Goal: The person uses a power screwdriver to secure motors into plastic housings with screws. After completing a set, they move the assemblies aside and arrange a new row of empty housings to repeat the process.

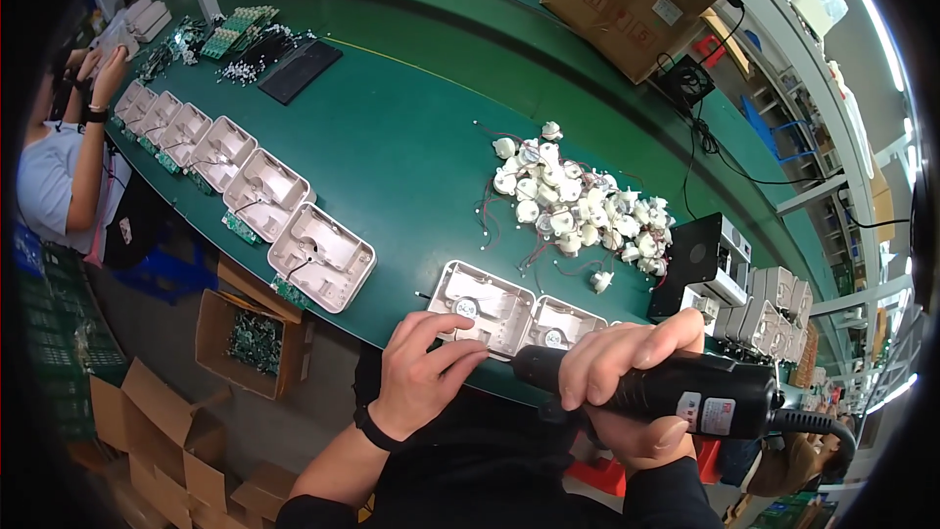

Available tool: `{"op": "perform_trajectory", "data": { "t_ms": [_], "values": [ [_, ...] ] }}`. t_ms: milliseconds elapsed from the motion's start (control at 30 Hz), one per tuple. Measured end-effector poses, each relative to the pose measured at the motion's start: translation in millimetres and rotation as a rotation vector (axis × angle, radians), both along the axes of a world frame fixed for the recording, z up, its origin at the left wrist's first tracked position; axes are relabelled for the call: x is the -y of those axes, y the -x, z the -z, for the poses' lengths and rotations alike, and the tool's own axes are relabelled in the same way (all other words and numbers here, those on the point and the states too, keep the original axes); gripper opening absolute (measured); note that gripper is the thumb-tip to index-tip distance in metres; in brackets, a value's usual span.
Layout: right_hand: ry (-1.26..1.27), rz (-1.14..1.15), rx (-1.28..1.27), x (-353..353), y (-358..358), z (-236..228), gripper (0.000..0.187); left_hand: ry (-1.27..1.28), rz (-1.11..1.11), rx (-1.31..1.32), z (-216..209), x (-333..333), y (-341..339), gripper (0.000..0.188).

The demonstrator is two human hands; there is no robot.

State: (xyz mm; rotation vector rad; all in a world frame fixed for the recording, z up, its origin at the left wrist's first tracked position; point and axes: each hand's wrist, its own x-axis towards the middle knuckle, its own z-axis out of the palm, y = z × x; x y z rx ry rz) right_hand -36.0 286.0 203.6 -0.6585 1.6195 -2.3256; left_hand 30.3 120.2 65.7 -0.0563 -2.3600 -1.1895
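Note:
A light-grey plastic housing lies open side up at the front edge of the green bench, with a small round part inside it. My left hand is closed on its near left side, fingertips close to the round part and thumb at the near wall. My right hand wraps around a black corded electric screwdriver, held sideways. The tool's nose points left beside the housing's near right corner; its tip is hard to make out. A second housing adjoins on the right, partly hidden by my right hand.
White round parts with thin wires form a pile beyond the housings. More housings with green circuit boards line the bench's left edge. A co-worker's arm shows at far left. A black box-shaped device and stacked housings stand right.

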Motion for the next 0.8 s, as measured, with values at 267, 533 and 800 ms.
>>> {"op": "perform_trajectory", "data": {
  "t_ms": [267, 533, 800],
  "values": [
    [0.06, 0.048, -0.1, -0.4, -1.7, -3.6, 0.064, -0.041, 0.066, -0.02, 1.1, -4.4, -6.9, 0.023],
    [0.219, 0.046, -0.321, -9.9, -2.3, -21.6, 0.059, -1.438, 0.304, 0.552, 7.2, 1.6, -21.7, 0.019],
    [0.246, -0.008, -0.329, -3.4, -3.9, -11.3, 0.059, -1.552, 0.482, 0.597, 11.5, -6.5, -22.9, 0.02]
  ]
}}
